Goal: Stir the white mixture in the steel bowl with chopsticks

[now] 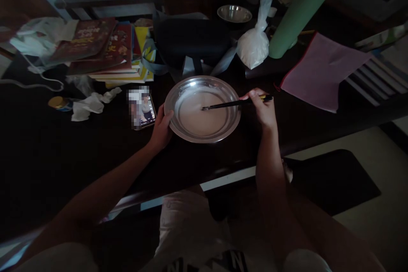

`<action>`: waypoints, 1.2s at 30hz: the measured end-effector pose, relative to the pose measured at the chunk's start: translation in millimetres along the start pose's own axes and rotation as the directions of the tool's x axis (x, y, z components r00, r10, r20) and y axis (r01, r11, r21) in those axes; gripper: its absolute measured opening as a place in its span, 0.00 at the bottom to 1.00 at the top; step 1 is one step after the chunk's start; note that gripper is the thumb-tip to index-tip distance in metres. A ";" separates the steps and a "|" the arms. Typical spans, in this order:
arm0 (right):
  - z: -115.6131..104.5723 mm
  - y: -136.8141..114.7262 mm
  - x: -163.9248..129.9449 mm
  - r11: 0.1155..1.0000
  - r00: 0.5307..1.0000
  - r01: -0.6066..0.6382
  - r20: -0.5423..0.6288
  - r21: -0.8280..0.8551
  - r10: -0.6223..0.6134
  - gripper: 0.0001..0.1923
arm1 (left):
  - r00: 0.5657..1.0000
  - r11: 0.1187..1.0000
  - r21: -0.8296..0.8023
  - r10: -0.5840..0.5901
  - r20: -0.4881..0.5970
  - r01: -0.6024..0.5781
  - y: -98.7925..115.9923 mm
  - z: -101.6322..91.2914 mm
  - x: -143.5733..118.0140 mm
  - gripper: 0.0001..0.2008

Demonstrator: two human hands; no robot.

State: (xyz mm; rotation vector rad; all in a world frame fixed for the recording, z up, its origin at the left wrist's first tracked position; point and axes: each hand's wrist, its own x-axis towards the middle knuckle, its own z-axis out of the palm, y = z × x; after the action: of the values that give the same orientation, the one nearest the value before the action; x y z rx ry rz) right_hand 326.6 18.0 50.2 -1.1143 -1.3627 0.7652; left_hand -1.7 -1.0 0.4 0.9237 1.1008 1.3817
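Dark counter [47,153] carried a steel basin [178,93]; phone [142,108], stacked books [105,51], tissue [89,106], white bag [254,46], pink folder [318,72].

Dark desk [47,157] carrying a phone [142,108], crumpled tissue [91,104], a stack of books [108,51], a tied white plastic bag [254,44], a small steel bowl [234,13], a green roll [302,6] and a pink folder [321,70]; black mat [338,180] on the floor.
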 end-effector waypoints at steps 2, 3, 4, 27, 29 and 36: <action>-0.3 0.0 -0.4 1.000 1.000 -0.029 0.001 0.004 0.029 0.27 | 1.000 1.000 -0.001 -0.004 -0.006 0.004 -0.1 -0.1 0.1 0.28; -0.3 0.0 -0.5 0.999 0.999 -0.041 0.031 0.006 0.041 0.27 | 1.000 1.000 0.002 -0.004 -0.007 0.004 -0.2 -0.2 0.2 0.28; -0.1 -0.1 -0.6 0.999 0.997 -0.046 0.067 0.006 0.045 0.26 | 1.000 1.000 0.008 -0.002 -0.006 0.002 -0.4 -0.2 0.3 0.28; -0.3 1.3 -0.2 1.000 0.999 0.002 0.041 0.012 -0.003 0.25 | 1.000 1.000 0.004 0.011 -0.022 -0.011 -1.7 0.3 1.0 0.26; -0.7 1.5 0.0 1.000 1.000 -0.021 -0.008 -0.002 0.021 0.26 | 1.000 1.000 0.005 0.009 -0.025 -0.009 -0.8 0.9 0.5 0.27; -1.9 1.7 0.7 1.000 0.999 0.003 0.041 0.004 -0.003 0.25 | 1.000 1.000 0.010 0.008 -0.003 -0.008 -0.9 -0.9 0.8 0.25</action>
State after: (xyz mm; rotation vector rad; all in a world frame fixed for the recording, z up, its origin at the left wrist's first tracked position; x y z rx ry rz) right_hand 328.8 18.8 49.2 -1.0984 -1.3968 0.7922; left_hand -2.5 -0.3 -0.8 0.9345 1.1090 1.3857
